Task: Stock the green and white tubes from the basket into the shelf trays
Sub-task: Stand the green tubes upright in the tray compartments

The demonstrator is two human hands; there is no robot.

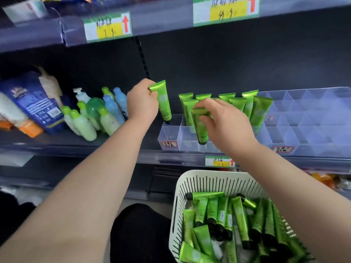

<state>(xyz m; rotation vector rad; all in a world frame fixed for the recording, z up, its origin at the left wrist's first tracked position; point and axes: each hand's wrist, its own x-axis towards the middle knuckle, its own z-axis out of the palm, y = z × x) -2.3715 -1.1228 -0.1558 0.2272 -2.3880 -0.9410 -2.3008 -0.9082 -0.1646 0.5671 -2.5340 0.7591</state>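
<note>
Two green tubes are held at once in the head view, one in each hand. The left hand (142,100) is curled round the flat crimped end of the first tube (163,100), which is pinched between thumb and fingers and hangs tilted, dark cap down, just over the back left corner of the clear divided tray (170,134) on the shelf. The right hand (226,124) is closed on the second tube (200,126), gripped near its top by the fingertips, with its cap set low in a front-row compartment of the same tray. Behind that hand, a row of standing tubes (247,105) is seen upright in the back compartments, crimped ends up, packed close side by side. A second clear tray (313,118) is placed just to the right, its cells showing only dividers. Below the shelf edge, near the right forearm, a white slotted basket (209,182) is seen, and a loose pile of tubes (237,215) is heaped inside it, lying at all angles. To the left on the shelf, a cluster of small bottles (91,118) with green and blue caps is leaned together, and a blue bag (36,103) is propped beside them. Above, a yellow price label (107,26) with a red arrow is fixed to the upper shelf rail.
</note>
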